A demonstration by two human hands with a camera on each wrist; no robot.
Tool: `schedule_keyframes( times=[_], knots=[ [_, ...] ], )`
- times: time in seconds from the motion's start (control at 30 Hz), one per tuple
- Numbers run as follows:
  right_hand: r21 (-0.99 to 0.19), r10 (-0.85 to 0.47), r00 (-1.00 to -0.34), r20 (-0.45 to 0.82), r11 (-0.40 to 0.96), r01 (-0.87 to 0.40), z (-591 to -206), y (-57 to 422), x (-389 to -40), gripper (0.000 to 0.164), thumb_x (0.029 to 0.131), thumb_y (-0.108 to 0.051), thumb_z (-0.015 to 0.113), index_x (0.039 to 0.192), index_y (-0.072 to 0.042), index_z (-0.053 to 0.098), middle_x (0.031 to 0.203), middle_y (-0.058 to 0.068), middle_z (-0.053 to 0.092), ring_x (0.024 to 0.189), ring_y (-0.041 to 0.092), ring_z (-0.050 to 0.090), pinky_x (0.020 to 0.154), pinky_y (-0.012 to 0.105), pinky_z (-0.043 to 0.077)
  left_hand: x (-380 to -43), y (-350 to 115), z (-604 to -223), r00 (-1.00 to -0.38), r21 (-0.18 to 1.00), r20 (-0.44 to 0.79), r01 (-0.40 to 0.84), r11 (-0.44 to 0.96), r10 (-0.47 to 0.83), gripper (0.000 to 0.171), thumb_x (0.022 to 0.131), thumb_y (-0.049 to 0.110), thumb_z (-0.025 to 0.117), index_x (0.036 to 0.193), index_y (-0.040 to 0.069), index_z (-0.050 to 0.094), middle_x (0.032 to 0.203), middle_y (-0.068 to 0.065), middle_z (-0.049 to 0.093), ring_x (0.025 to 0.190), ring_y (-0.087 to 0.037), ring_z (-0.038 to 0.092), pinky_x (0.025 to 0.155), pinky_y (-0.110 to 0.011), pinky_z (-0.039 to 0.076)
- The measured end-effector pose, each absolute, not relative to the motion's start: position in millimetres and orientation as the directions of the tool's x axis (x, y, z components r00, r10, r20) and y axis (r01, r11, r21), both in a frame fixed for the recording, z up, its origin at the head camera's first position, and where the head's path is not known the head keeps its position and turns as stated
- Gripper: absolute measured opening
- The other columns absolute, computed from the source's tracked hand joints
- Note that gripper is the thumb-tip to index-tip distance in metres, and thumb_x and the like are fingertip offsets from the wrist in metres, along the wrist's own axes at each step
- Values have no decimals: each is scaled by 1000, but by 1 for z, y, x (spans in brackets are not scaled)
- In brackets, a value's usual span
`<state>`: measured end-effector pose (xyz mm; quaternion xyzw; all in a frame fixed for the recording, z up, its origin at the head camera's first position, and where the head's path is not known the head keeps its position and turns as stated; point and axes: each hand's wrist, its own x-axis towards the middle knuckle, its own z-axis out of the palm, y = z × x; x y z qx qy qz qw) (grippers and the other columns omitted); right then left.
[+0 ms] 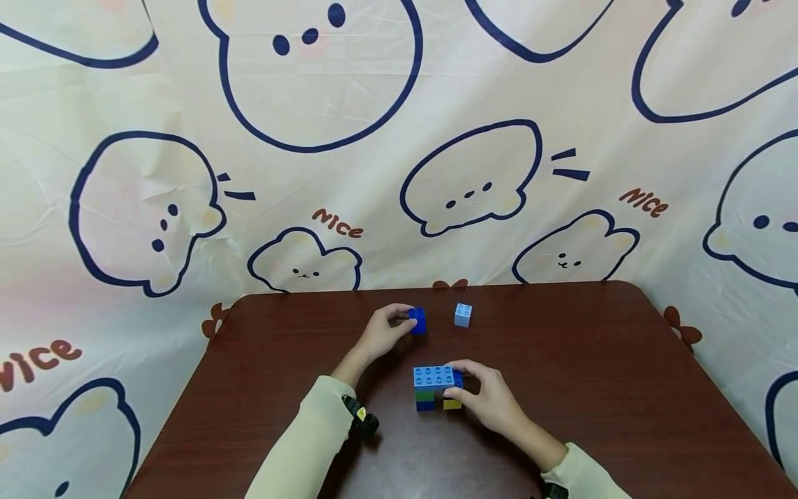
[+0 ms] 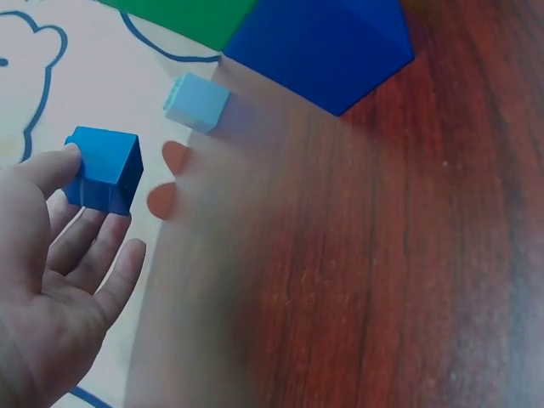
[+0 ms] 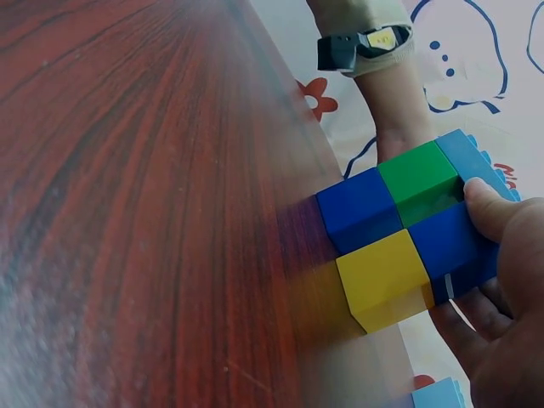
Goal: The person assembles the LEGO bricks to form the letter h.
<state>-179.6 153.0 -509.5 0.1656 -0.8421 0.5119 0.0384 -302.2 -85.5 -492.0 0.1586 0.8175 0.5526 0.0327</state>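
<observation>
My left hand (image 1: 380,335) pinches a small dark blue building brick (image 1: 418,321) between thumb and fingers near the far side of the table. In the left wrist view that blue brick (image 2: 104,168) sits at the fingertips. My right hand (image 1: 494,396) grips the right side of a stack of bricks, thumb in front and fingers behind. On top of the stack lies a long light blue brick (image 1: 433,375). Below it are a green brick (image 3: 418,183), a dark blue brick (image 3: 357,209), a yellow brick (image 3: 382,280) and another dark blue brick (image 3: 450,242) beside the thumb.
A loose light blue brick (image 1: 463,315) lies on the dark brown table (image 1: 280,402), right of the left hand's brick and behind the stack. A white cloth (image 1: 368,187) with printed cartoon shapes hangs behind the table's far edge.
</observation>
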Motion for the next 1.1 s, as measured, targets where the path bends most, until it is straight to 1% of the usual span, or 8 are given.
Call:
schedule_keyframes(
  times=[0.2,0.43,0.47,0.57,0.67,0.73,0.93,1.1],
  knots=[
    [-853,-239,-942,237,413,-320,-511,153,-180,38,86,-24,83,121,-14,71,112,-1,73,100,14,67,88,45,56,-292,-88,-482,-929,907,176,282,313,326,29,98,12,70,125,3,66,116,-12,70,107,-27,66,97,-42,54],
    [-859,-239,-945,222,411,-306,-511,153,-181,39,86,-25,83,122,-12,71,114,1,73,102,16,67,90,46,56,-279,-95,-475,-909,905,188,308,293,372,30,98,11,70,126,4,65,117,-12,68,105,-24,65,92,-34,55],
    [-859,-239,-945,222,410,-305,-511,153,-181,39,86,-24,82,122,-12,71,114,1,73,101,16,67,90,46,56,-274,-95,-470,-906,909,186,306,284,380,31,98,10,70,127,2,64,117,-13,68,105,-26,65,93,-36,55],
    [-859,-243,-943,226,406,-311,-511,153,-181,39,86,-24,83,122,-12,71,113,1,73,100,16,67,90,44,56,-268,-98,-467,-899,910,192,313,271,395,32,98,10,70,128,2,64,118,-14,68,106,-28,64,92,-35,55],
    [-858,-245,-942,231,406,-316,-511,154,-181,39,86,-24,83,122,-12,70,113,0,73,99,14,67,89,41,57,-259,-98,-463,-898,918,181,301,259,402,32,98,11,70,128,3,64,119,-13,67,107,-28,64,93,-35,55],
    [-856,-245,-942,231,409,-317,-512,154,-181,39,86,-25,83,122,-12,71,113,-1,73,99,14,67,88,38,57,-256,-100,-465,-896,917,183,304,257,405,31,98,13,71,127,6,64,118,-10,68,105,-24,65,92,-31,55],
    [-858,-242,-941,235,404,-318,-511,154,-181,39,86,-23,83,121,-11,71,111,-1,73,100,16,67,88,41,57,-244,-101,-462,-890,922,184,303,240,416,30,97,13,71,126,7,65,116,-7,68,102,-22,64,90,-28,55],
    [-855,-243,-939,243,404,-325,-511,153,-181,39,86,-23,83,121,-11,70,110,0,73,100,16,67,88,41,57,-235,-101,-461,-885,933,182,294,210,429,31,97,13,71,127,7,64,117,-9,68,103,-23,64,90,-26,54]
  ],
)
